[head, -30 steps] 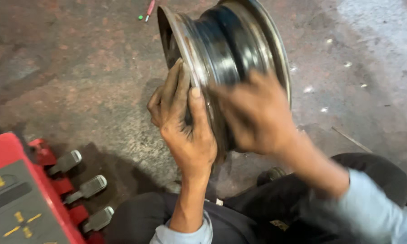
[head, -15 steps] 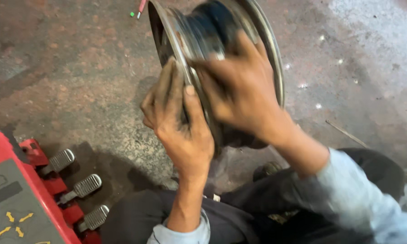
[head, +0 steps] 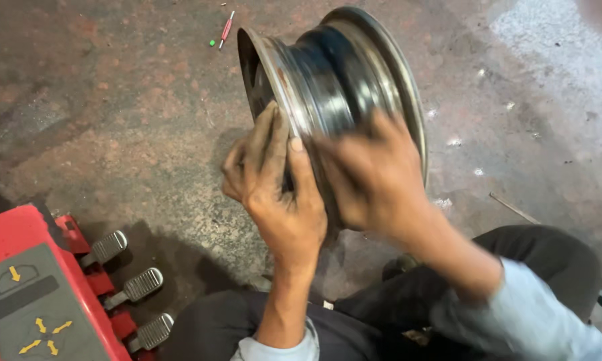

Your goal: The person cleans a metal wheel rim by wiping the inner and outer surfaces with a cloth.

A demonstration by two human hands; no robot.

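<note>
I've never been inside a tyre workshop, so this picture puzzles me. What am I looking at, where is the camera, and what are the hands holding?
The camera sits on the person's head and looks down, so you see their own two arms and their dark-trousered legs at the bottom. Both bare hands grip a bare metal wheel rim with no tyre on it, standing on edge above a stained concrete floor. The left hand presses flat on the rim's near edge, fingers pointing up. The right hand covers the rim's barrel; it is blurred, so its exact grip is hard to tell. At the lower left is a red machine with three metal foot pedals. A small red and green tool lies on the floor beyond the rim.
</note>
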